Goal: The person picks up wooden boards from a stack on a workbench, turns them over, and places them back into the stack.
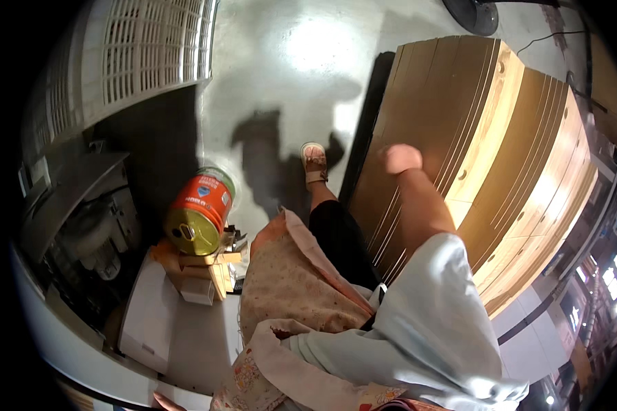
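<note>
A single wide fisheye view looks steeply down from the wearer's head, the pale sleeve [428, 294] close in the near foreground, wood-toned panels [432, 103] at right and grey floor [253, 75] farther off.

On your left, you see a red-and-green can [200, 198] near wood blocks [221, 277], with a white slatted rack [151, 51] beyond; a thin cable [552, 35] lies ahead on your right.

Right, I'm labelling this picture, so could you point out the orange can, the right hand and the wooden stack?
Orange can [204, 198]: head view, on its orange side.
Right hand [402, 158]: head view, on its middle.
Wooden stack [503, 157]: head view, on its brown face.
</note>
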Demonstrator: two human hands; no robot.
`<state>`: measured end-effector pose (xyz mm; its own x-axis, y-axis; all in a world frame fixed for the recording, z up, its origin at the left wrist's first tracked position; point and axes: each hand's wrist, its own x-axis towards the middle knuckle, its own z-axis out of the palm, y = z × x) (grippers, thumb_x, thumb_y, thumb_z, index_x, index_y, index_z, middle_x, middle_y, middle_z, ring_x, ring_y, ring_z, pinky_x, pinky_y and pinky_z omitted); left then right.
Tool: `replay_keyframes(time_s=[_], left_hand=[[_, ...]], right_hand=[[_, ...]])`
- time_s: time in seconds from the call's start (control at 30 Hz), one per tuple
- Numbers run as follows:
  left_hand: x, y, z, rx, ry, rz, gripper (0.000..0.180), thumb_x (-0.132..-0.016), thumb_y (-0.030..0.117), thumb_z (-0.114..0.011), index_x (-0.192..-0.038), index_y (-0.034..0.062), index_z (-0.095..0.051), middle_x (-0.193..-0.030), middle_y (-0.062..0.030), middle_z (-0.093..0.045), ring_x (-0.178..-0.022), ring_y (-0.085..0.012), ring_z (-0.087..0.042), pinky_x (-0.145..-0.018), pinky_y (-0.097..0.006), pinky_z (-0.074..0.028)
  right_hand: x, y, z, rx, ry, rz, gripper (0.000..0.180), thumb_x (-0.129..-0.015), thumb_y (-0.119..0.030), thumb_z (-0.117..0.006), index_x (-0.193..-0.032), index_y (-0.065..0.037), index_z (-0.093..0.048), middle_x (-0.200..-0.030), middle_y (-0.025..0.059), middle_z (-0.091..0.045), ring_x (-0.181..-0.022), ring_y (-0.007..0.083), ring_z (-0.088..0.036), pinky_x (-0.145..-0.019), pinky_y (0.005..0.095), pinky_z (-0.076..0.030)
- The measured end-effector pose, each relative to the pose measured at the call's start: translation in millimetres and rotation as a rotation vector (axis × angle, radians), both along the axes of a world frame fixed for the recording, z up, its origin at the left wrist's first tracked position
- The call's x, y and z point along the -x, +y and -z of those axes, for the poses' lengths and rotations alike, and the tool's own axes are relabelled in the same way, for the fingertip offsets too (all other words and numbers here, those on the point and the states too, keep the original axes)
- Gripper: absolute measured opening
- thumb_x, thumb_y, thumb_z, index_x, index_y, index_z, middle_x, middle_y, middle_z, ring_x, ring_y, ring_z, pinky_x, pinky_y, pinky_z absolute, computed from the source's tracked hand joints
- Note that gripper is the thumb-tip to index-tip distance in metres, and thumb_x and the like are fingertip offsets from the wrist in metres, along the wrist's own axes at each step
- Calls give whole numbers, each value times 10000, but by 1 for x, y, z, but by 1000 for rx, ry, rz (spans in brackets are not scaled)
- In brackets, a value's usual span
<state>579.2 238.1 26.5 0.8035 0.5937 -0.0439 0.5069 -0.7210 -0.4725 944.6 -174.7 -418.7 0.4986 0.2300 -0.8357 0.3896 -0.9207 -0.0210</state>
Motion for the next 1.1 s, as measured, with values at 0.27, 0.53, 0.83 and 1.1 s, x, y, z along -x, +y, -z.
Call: replay_keyframes(time_s=[0.27,0.53,0.83,1.1], left_hand=[[-11,0,33,421,-521,-374,953,-786,318,-732,-1473,102,-107,-1437,-237,-292,-1269,-431,-355,-1061,-496,-313],[-28,0,46,378,-403,-360,932,-793,319,-719,-1470,94,-119,-1441,-232,-286,-1279,-423,-341,-1066,-492,-299],[-26,-5,53,372,-406,-372,908,-801,320,-704,-1466,85,-131,-1446,-227,-280,-1290,-415,-326,-1071,-487,-283],[-27,1,60,380,-419,-372,887,-808,321,-690,-1462,77,-142,-1451,-223,-274,-1299,-407,-312,-1076,-483,-268]], right_hand=[[-40,-5,11,-7,100,-94,303,-872,-334,-455,-789,-160,-689,-892,68,-678,-845,257,-638,-727,383,-513],[-39,-26,38,-35,218,-107,327,-867,-306,-434,-860,-127,-708,-951,94,-679,-921,279,-633,-783,404,-504],[-69,35,-36,-72,-20,64,305,-858,-324,-453,-890,-162,-710,-965,80,-677,-901,278,-631,-765,395,-506],[-73,34,-43,-57,65,-113,318,-848,-366,-478,-881,-151,-710,-963,91,-679,-926,284,-628,-784,396,-506]])
